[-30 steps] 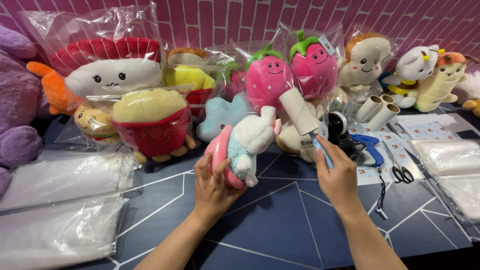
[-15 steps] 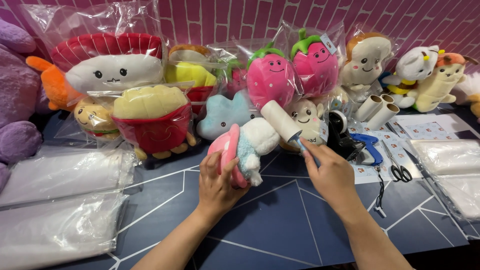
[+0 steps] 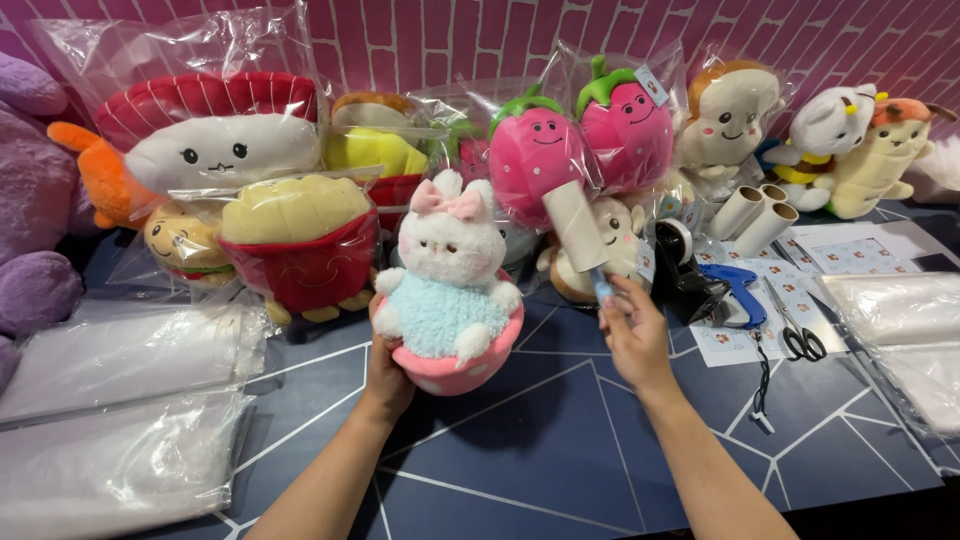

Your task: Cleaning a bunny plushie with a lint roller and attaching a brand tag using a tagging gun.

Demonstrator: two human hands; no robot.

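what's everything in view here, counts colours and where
bunny plush: 1, white with pink bow, blue front, pink spotted cup, centre, held upright
lint roller: 1, white roll, blue handle, right of the bunny
bagged plush toys: about ten, mixed colours, back row
strawberry plushes: 2, pink, back centre
purple plush: 1, far left
clear bags: stacks, left and right edges
spare rolls: 3, white, right back
scissors: 1, black, right
table: dark blue, white lines
left hand: under the bunny's cup
right hand: fingers on the roller handle
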